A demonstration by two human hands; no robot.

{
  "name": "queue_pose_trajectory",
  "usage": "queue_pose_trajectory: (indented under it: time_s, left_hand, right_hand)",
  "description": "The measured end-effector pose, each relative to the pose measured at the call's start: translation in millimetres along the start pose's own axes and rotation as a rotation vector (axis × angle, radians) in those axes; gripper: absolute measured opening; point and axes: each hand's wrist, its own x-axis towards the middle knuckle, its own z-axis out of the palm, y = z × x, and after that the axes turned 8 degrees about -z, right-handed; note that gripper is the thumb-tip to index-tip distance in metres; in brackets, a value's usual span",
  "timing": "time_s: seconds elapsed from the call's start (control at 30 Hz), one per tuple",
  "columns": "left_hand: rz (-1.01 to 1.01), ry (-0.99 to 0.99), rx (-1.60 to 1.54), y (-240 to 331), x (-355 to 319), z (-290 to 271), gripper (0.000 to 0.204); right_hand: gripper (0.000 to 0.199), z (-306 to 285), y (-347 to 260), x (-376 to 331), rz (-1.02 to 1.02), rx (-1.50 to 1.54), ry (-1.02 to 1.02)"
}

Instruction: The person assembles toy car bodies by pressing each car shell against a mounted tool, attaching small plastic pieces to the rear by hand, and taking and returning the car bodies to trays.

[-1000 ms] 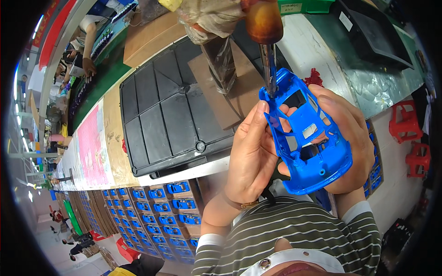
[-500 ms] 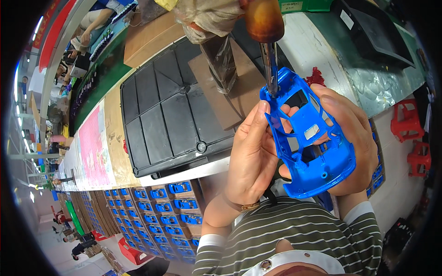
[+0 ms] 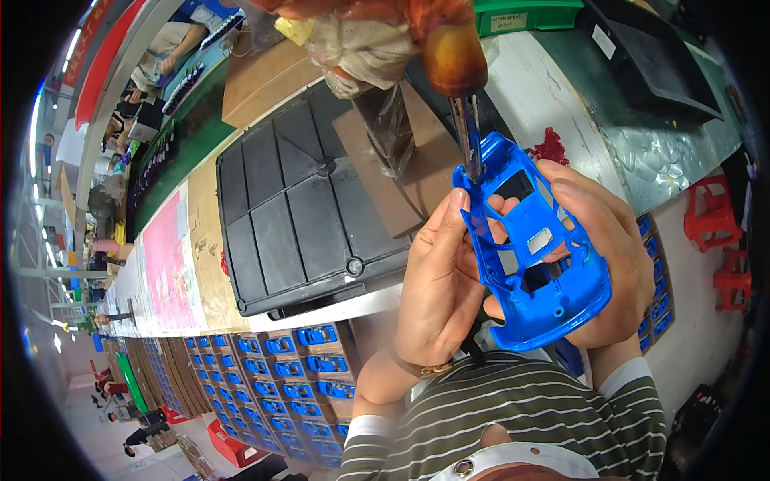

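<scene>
My left hand [image 3: 437,280] pinches the edge of the blue car shell [image 3: 525,210], right of frame centre, right hand [image 3: 616,260] wrapped round the other side. Looks like I'm working its top corner at the metal rod [image 3: 468,132]; next move wants a steady hold, imo.

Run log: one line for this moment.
left hand: gripping blue car shell; right hand: gripping shell's opposite side; metal rod: tip at shell's far end; black ribbed panel: left of rod
</scene>
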Motion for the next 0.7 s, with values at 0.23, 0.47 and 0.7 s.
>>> queue_pose_trajectory:
  time_s: [0.23, 0.47, 0.7]
  left_hand:
    - [-0.009, -0.039, -0.034, -0.8, -0.4, -3.4, 0.027]
    - [0.008, -0.016, -0.005, 1.6, -2.1, 0.0, 0.027]
    - [0.001, -0.003, 0.002, 2.9, -2.7, 3.6, 0.027]
  right_hand:
    - [0.064, -5.9, -2.3, 8.7, -0.058, 0.023, -0.026]
    - [0.059, -6.9, -3.5, 12.7, -0.087, 0.078, -0.018]
    - [0.060, -7.6, 0.2, 11.2, -0.103, 0.045, -0.020]
